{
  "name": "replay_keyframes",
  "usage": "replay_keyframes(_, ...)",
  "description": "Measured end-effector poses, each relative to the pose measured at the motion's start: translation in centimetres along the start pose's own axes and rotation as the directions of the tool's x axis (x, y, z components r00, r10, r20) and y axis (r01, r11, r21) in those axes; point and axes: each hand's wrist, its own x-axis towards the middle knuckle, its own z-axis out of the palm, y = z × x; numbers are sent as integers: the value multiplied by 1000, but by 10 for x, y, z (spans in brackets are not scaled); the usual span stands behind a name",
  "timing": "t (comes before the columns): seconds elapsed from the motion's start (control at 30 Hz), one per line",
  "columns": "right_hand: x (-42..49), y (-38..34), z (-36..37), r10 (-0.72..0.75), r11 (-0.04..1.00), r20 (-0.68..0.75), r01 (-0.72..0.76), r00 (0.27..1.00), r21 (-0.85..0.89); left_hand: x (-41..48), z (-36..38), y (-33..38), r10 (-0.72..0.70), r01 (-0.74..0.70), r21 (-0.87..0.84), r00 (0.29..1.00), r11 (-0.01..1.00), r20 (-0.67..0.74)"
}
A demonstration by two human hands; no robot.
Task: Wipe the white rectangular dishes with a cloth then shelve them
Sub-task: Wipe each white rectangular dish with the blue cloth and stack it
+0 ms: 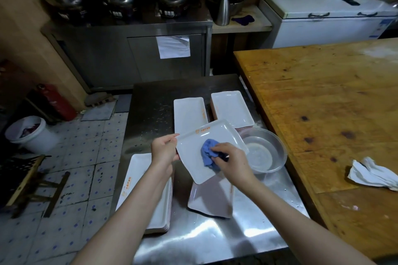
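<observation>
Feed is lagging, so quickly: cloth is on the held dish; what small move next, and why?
Probably sweep the crumpled blue cloth, gripped by the right hand, toward the white rectangular dish's far logo end: the left hand holds that dish, and the cloth sits mid-dish.

Wiping a white dish (193, 150) with a blue cloth (207, 154) over a steel bench (215, 236).

The left hand (164, 149) grips the dish's left edge and holds it tilted above the bench, while the right hand (231, 160) bunches the cloth in curled fingers and presses it on the dish's face. A second dish (211, 200) lies on the bench below it. A near stack (137, 180) of dishes lies under the left forearm; a middle stack (189, 112) and a far stack (231, 107) stand side by side beyond. A clear bowl (266, 153) sits just right of the held dish, beside a wooden bench (323, 103) bearing a crumpled white rag (374, 175).
</observation>
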Motion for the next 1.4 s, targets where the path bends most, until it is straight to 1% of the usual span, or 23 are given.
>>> replay_keyframes(0.1,-12,-10,16,-71,997,104,71,992,-2,-2,-1,-2,-11,9,-54,999,999,-49)
replay_keyframes(0.23,-19,-13,23,-173,982,209,185,962,-37,-7,-3,-7,-28,20,-100,996,995,-82)
replay_keyframes(0.33,-20,-9,19,-179,976,236,202,955,-76,-10,-6,-12,-40,31,-110,996,993,-83)
replay_keyframes(0.43,-16,1,8,-120,984,186,141,975,-106,-12,-8,-17,-48,38,-113,995,993,-85)
replay_keyframes(0.6,-12,25,-17,1,982,23,3,1000,-190,-19,-17,-24,-20,16,-57,997,998,-71)
replay_keyframes(0.73,-13,42,-33,80,975,-93,-98,992,-202,-26,-24,-29,5,-8,-37,997,999,-74)
replay_keyframes(0.87,-20,54,-37,143,970,-195,-176,970,-165,-28,-28,-38,-34,22,-82,988,996,-154)
replay_keyframes(1.0,-32,59,-41,146,975,-264,-184,953,-125,-30,-25,-52,-68,43,-128,978,991,-199)
replay_keyframes(1.17,-40,59,-45,119,981,-316,-161,941,-110,-33,-17,-78,-122,104,-97,971,990,-205)
replay_keyframes(1.3,-44,52,-50,104,985,-324,-142,941,-99,-44,-12,-94,-123,123,-14,969,992,-216)
replay_keyframes(1.4,-46,49,-52,101,985,-320,-140,942,-103,-45,-13,-111,-133,158,94,965,983,-227)
